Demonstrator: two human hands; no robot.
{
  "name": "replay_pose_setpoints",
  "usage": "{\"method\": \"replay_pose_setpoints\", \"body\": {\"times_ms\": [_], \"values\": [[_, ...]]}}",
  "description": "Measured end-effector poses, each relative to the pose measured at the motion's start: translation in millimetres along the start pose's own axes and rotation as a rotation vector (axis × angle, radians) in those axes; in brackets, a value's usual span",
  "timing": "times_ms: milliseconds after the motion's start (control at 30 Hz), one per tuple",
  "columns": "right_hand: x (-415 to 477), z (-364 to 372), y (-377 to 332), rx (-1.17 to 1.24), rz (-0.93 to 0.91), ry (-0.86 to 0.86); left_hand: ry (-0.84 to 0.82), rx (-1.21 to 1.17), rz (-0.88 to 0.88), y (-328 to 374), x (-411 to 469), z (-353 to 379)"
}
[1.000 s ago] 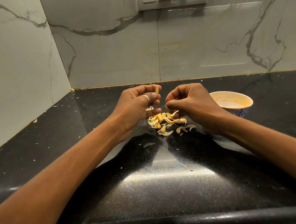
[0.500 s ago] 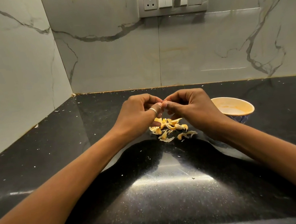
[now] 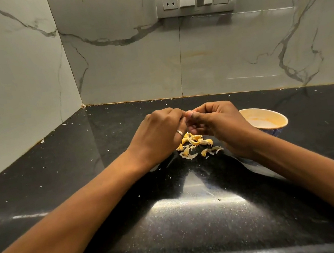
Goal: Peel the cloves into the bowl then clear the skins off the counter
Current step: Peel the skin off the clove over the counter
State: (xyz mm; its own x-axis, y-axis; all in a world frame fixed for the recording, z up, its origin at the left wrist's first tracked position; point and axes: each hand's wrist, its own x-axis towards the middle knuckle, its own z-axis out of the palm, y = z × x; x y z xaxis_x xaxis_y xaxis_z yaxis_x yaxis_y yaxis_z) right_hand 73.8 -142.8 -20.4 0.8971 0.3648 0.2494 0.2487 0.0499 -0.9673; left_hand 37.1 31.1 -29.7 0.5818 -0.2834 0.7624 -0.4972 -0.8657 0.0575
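1. Head view, hands: the left hand (image 3: 158, 131) and right hand (image 3: 218, 119) meet knuckle to knuckle above the black speckled polished-stone table (image 3: 195, 218). Both have fingers curled inward, fingertips pinching one small pale garlic clove (image 3: 188, 113) between them. Only a sliver of it shows. One hand probably steadies the clove while the other works the skin loose; which does which cannot be told.
2. Head view, waste: a loose heap of yellowish papery skins (image 3: 196, 143) lies on the table directly beneath the hands, evidently where peelings drop.
3. Head view, receptacle: a round cream-lined bowl with blue-patterned outside (image 3: 267, 120) stands just beside the right hand, within easy reach for dropping in peeled cloves. Its contents cannot be made out.
4. Assessment: peeling stage in progress; clearing of skins not yet begun.
5. Risk: fine white flecks lie scattered widely over the dark surface and may be missed at clearing.
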Motion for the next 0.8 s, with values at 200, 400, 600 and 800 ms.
{"method": "replay_pose_setpoints", "body": {"times_ms": [200, 400, 600, 800], "values": [[-2.1, 1.4, -0.6, 0.057, 0.037, -0.008, -0.014, 0.034, 0.012, 2.3, -1.9, -1.4], [-0.7, 0.4, 0.5, 0.003, -0.014, 0.020, 0.007, -0.167, -0.100, 2.8, 1.2, 1.1], [-2.4, -0.5, -0.2, -0.132, -0.091, 0.017, -0.024, -0.264, -0.229, 1.2, 0.9, -0.5], [-4.2, 0.7, -2.0, -0.151, -0.115, 0.007, -0.043, -0.329, -0.294, 3.6, 2.0, -2.1]]}}
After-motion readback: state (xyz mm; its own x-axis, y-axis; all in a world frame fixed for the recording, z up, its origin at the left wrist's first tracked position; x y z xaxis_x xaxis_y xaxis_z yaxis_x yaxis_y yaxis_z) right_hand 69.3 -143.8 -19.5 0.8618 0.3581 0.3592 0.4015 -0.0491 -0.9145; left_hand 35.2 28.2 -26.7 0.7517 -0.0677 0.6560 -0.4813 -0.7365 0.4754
